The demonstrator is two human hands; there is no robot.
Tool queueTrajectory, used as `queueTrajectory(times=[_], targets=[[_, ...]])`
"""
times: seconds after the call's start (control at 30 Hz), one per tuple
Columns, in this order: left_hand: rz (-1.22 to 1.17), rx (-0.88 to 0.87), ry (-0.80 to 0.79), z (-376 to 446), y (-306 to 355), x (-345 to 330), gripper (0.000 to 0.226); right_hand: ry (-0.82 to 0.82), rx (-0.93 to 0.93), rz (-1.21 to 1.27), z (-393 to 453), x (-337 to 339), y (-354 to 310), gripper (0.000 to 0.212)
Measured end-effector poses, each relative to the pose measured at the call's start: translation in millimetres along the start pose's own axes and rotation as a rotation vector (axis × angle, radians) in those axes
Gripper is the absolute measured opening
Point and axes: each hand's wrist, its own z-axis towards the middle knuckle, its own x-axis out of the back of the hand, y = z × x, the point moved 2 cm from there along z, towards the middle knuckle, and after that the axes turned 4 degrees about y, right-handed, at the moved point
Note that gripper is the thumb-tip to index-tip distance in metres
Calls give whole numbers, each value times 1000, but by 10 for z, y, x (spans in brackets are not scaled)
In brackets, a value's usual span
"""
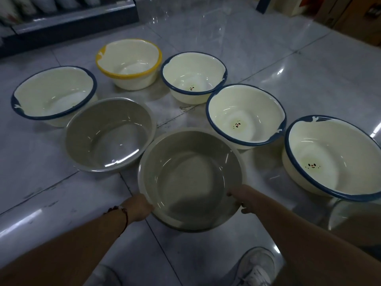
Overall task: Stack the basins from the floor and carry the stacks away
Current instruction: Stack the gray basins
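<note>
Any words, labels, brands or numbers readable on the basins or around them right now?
No readable text anywhere in the view.
Three blue-rimmed basins carry a small printed face at the bottom, a picture and not lettering.
The grey basin in the hands shows no label.
The boxes at top right have a dark mark, too small and blurred to read.

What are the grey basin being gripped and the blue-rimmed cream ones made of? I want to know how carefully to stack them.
The grey basin in both hands looks like glossy, slightly translucent plastic: its pale rim lets light through. The blue-rimmed cream basins, such as the nearest one, have a hard shine and a printed face; that could be enamelled metal or plastic imitating it.
</note>
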Motion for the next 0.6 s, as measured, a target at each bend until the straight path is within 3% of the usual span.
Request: queueTrajectory(times=[0.03,0.07,0.17,0.23,0.37,0.6], targets=[[79,-6,-1,7,-4,19,32,11,54,-69,-2,0,-5,23],[146,-12,11,-10,9,59,32,37,109,-130,23,-4,-4,27],[341,-79,161,-100,109,260,41,162,310,-326,-94,-14,-83,76],[416,-160,303,-192,205,430,49,238,452,-524,-264,-14,-186,86],[476,-309,451,-518,352,776,64,326,684,-718,-731,41,-454,89],[582,-321,635,-1365,182,1219,79,502,958,-941,-1678,49,-684,80]])
